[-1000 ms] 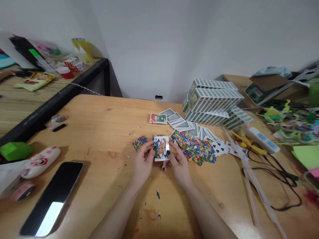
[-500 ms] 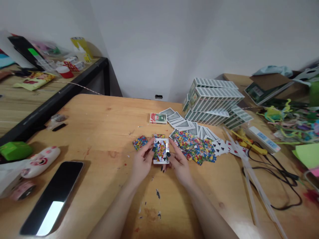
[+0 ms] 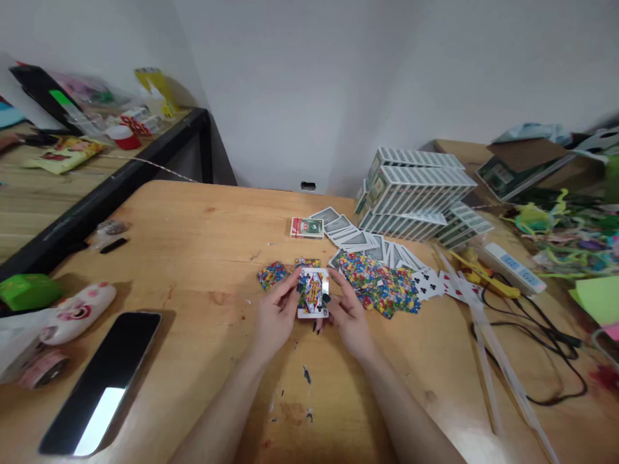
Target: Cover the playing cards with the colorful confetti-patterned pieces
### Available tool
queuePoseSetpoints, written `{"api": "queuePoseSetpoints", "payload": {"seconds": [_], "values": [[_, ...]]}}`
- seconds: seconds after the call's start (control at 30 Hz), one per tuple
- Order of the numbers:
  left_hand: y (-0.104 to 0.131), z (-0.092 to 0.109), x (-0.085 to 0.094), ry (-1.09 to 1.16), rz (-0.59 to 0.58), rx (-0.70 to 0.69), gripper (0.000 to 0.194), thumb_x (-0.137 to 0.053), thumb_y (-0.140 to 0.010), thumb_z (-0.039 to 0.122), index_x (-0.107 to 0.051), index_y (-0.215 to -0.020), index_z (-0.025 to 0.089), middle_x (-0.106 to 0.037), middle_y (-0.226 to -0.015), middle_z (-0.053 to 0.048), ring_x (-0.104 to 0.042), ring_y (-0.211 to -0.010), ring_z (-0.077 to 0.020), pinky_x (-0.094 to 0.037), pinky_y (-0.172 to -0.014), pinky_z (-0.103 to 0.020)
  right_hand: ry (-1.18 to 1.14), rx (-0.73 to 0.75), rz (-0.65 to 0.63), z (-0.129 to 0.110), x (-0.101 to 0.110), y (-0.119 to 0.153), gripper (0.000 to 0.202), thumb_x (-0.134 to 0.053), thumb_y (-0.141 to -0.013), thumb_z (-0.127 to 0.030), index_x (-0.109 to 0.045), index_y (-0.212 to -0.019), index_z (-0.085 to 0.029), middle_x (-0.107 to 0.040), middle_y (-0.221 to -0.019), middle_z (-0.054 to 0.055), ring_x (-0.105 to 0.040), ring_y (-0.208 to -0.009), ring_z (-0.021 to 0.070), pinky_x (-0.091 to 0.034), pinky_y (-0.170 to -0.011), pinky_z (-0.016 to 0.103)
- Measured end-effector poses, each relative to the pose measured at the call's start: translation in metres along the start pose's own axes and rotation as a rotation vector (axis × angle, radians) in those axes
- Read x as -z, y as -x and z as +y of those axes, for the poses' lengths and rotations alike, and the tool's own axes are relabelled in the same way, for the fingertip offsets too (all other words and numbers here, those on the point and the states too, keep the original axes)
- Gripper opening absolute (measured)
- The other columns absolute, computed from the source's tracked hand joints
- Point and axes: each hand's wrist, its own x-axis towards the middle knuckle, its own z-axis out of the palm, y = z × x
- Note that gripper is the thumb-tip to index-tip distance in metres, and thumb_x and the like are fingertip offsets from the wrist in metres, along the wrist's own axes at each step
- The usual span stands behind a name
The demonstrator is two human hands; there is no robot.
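Note:
Between both hands a queen of clubs playing card (image 3: 313,294) is held face up above the table; I cannot tell if more cards lie under it. My left hand (image 3: 279,310) pinches its left edge, thumb on top. On the right edge, my right hand (image 3: 347,316) grips it, thumb on the face and fingers beneath. Colourful-backed cards (image 3: 273,275) lie just beyond my left hand, and a bigger spread of the same colourful cards (image 3: 377,283) is beside my right hand. Grey-backed cards (image 3: 358,240) fan out behind that spread.
A card box (image 3: 307,227) lies beyond the hands. Stacked card boxes (image 3: 420,190) stand at the back right. Clear strips (image 3: 503,354), a black cable (image 3: 556,403) and a power strip (image 3: 515,267) lie right. A phone (image 3: 101,380) and a white case (image 3: 80,312) are left.
Both hands keep the queen of clubs in nearly the same place. The view has shifted very slightly; nothing else has visibly moved.

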Motion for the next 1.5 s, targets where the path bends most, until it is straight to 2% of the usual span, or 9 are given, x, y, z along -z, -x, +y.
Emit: {"api": "queuePoseSetpoints", "payload": {"seconds": [0.33, 0.6, 0.77, 1.17, 1.5], "values": [[-0.0002, 0.0011, -0.0001, -0.013, 0.019, 0.000, 0.036, -0.051, -0.078, 0.023, -0.056, -0.114, 0.019, -0.057, -0.118, -0.007, -0.055, -0.105, -0.0176, -0.044, -0.090, -0.031, -0.009, 0.017, -0.017, 0.0012, 0.0008, 0.0010, 0.055, -0.051, -0.080, -0.033, -0.027, -0.129, -0.025, -0.053, -0.048, -0.005, -0.051, -0.040, 0.0131, -0.039, -0.041, 0.024], [-0.0008, -0.0032, 0.0005, -0.086, -0.018, -0.041, 0.038, -0.046, -0.082, 0.023, -0.050, -0.119, 0.023, -0.052, -0.123, -0.005, -0.050, -0.111, -0.0170, -0.040, -0.095, -0.032, 0.018, 0.057, -0.013, 0.0003, 0.0005, 0.0011, 0.058, -0.050, -0.081, -0.034, -0.026, -0.132, -0.024, -0.055, -0.052, -0.004, -0.052, -0.044, 0.0129, -0.041, -0.043, 0.024], [-0.0004, -0.0008, 0.0004, -0.126, -0.032, -0.072, 0.039, -0.043, -0.084, 0.021, -0.047, -0.122, 0.025, -0.051, -0.124, -0.004, -0.046, -0.114, -0.0164, -0.038, -0.096, -0.032, -0.001, 0.053, -0.027, 0.0000, 0.0006, 0.0009, 0.061, -0.050, -0.081, -0.035, -0.024, -0.135, -0.023, -0.055, -0.054, -0.004, -0.054, -0.046, 0.0126, -0.043, -0.046, 0.025], [-0.0004, 0.0061, 0.0000, -0.172, -0.053, -0.102, 0.041, -0.040, -0.084, 0.018, -0.044, -0.124, 0.025, -0.048, -0.128, -0.004, -0.044, -0.116, -0.0155, -0.035, -0.098, -0.031, 0.006, 0.041, -0.026, -0.0001, 0.0015, 0.0013, 0.062, -0.051, -0.081, -0.032, -0.023, -0.136, -0.025, -0.055, -0.054, -0.004, -0.055, -0.047, 0.0130, -0.045, -0.049, 0.026], [0.0005, 0.0048, 0.0002, -0.182, -0.059, -0.096, 0.041, -0.040, -0.085, 0.021, -0.043, -0.125, 0.025, -0.046, -0.129, -0.005, -0.045, -0.115, -0.0168, -0.035, -0.098, -0.034, 0.004, 0.033, -0.031, -0.0002, 0.0016, 0.0017, 0.065, -0.053, -0.080, -0.036, -0.021, -0.136, -0.025, -0.055, -0.055, -0.004, -0.055, -0.048, 0.0132, -0.046, -0.049, 0.027]]}}
